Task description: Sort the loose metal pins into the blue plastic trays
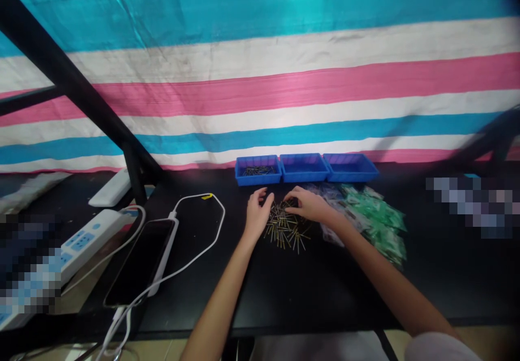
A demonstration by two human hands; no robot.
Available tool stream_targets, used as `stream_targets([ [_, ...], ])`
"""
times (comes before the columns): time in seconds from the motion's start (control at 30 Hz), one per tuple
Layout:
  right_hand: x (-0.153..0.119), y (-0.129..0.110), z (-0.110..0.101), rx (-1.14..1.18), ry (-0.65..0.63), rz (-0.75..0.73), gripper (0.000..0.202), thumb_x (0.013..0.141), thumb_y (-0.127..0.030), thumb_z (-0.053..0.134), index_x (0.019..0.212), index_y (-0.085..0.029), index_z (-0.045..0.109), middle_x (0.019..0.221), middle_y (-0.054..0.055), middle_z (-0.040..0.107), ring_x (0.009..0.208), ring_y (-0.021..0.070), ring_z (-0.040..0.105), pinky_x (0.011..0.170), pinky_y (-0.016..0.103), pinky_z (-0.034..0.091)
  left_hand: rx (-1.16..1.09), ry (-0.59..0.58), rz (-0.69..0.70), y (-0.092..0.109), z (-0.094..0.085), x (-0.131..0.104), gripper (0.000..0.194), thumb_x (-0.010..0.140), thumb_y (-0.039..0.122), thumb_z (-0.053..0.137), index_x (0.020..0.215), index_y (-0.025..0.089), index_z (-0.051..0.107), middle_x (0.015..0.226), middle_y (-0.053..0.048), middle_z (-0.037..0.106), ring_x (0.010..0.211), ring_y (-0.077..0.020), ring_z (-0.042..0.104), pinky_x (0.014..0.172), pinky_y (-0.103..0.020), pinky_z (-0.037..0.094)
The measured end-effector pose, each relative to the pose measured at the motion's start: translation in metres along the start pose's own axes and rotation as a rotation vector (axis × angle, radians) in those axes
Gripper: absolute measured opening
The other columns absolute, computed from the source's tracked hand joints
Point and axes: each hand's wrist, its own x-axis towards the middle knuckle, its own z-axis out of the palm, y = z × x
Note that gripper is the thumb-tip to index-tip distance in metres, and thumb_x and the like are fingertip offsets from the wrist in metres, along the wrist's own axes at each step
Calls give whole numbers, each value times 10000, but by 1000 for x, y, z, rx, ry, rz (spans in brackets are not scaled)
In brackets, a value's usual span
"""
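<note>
Right now both my hands rest on the black table over a loose heap of small pins. My left hand sits at the heap's left edge, fingers curled loosely, holding nothing I can make out. My right hand lies on the heap's far side, fingertips down among the pins; whether it pinches any, I cannot tell. Three blue trays stand just beyond, small plastic bags to the right.

A striped cloth in blue, white and pink hangs behind the black surface. A black metal beam crosses diagonally at the left.
</note>
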Motion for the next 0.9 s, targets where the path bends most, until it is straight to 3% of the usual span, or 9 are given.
stream_targets([
  [0.1, 5, -3, 7, 19, 74, 36, 144, 737, -354, 593, 788, -246, 675, 807, 17, 639, 666, 142, 570, 536, 235, 358, -87, -66, -50, 4, 4, -3, 331, 718, 347, 588, 1006, 184, 608, 989, -84, 597, 898, -172, 549, 800, -293, 417],
  [0.23, 9, -2, 7, 126, 103, 78, 139, 726, -360, 604, 741, -251, 688, 712, -1, 672, 619, 145, 578, 554, 240, 378, -141, -90, -91, 8, 0, -2, 298, 735, 323, 566, 991, 181, 623, 989, -83, 614, 893, -173, 560, 778, -283, 431],
  [0.3, 6, 0, 4, 119, 113, 90, 198, 712, -403, 610, 815, -253, 688, 768, 11, 678, 648, 156, 589, 583, 250, 398, -147, -76, -91, 7, -3, 0, 288, 737, 314, 560, 982, 178, 627, 975, -84, 624, 874, -174, 568, 752, -283, 441],
  [0.4, -4, 4, 1, 4, 111, 99, 497, 567, -477, 706, 997, -234, 647, 947, 66, 649, 769, 209, 596, 618, 274, 419, -128, -41, -56, 5, -6, 2, 268, 736, 303, 559, 964, 183, 636, 965, -79, 635, 866, -176, 573, 756, -290, 441],
  [0.47, -11, 6, 3, -20, 57, 105, 582, 509, -455, 744, 1028, -217, 630, 957, 78, 641, 777, 221, 597, 610, 275, 424, -108, -27, -25, 4, -6, 3, 253, 738, 297, 560, 950, 187, 642, 959, -72, 641, 866, -173, 574, 778, -294, 434],
  [0.63, -16, 2, 11, 77, 16, 118, 173, 669, -333, 655, 800, -226, 691, 784, 29, 680, 664, 175, 601, 585, 256, 414, -67, -62, 0, 6, -4, 0, 220, 727, 272, 571, 906, 180, 661, 923, -69, 653, 844, -167, 582, 795, -293, 428],
  [0.9, -13, -4, 7, 219, 251, 55, 173, 744, -323, 606, 830, -224, 718, 815, 40, 682, 655, 145, 583, 616, 248, 423, 12, -201, 42, 11, -5, -5, 264, 710, 305, 593, 923, 168, 668, 910, -78, 664, 830, -176, 601, 781, -301, 455],
])
